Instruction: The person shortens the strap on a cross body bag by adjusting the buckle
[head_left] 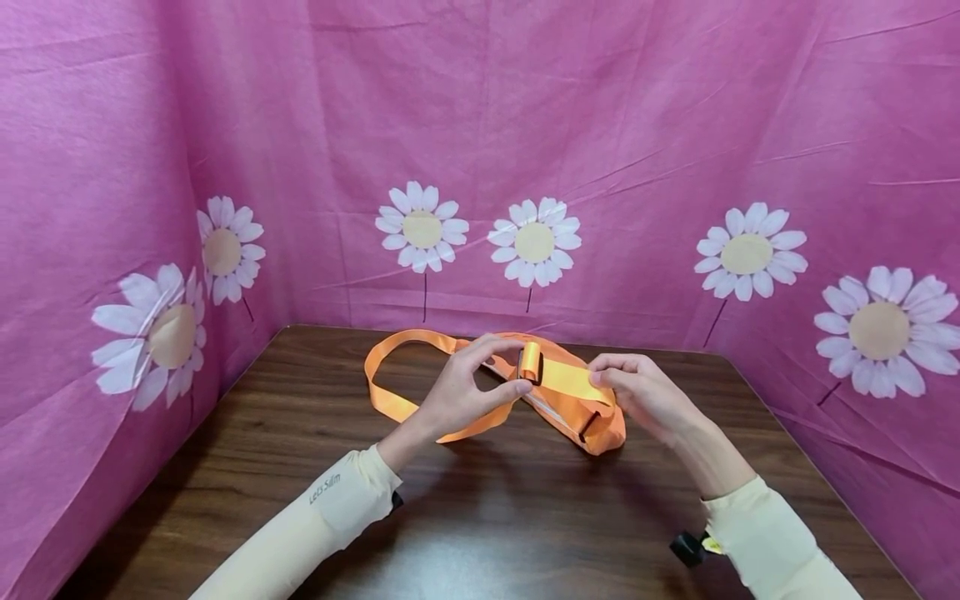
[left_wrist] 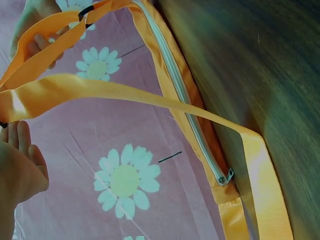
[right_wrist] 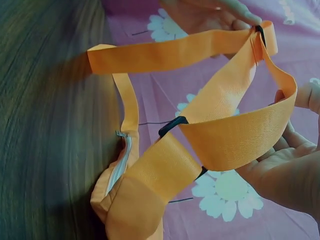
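Note:
An orange waist bag (head_left: 607, 433) with a pale zipper (left_wrist: 172, 75) lies on the table. Its long orange strap (head_left: 573, 381) is raised above it. My left hand (head_left: 467, 390) pinches a black slide buckle (head_left: 537, 382) between thumb and fingers, and a small loop of webbing bulges through that buckle. To the right, my right hand (head_left: 651, 398) pinches the same strap between thumb and fingers, holding it as a folded band. A second black ring (right_wrist: 172, 126) joins the strap to the bag's end. In the left wrist view the zipper looks closed, its pull (left_wrist: 229, 175) at one end.
A loop of strap (head_left: 375, 383) rests on the dark wooden table (head_left: 315, 417) left of the bag. Pink cloth (head_left: 615, 125) printed with white daisies hangs behind the table and along both sides. Pale sleeves (head_left: 330, 508) cover both forearms.

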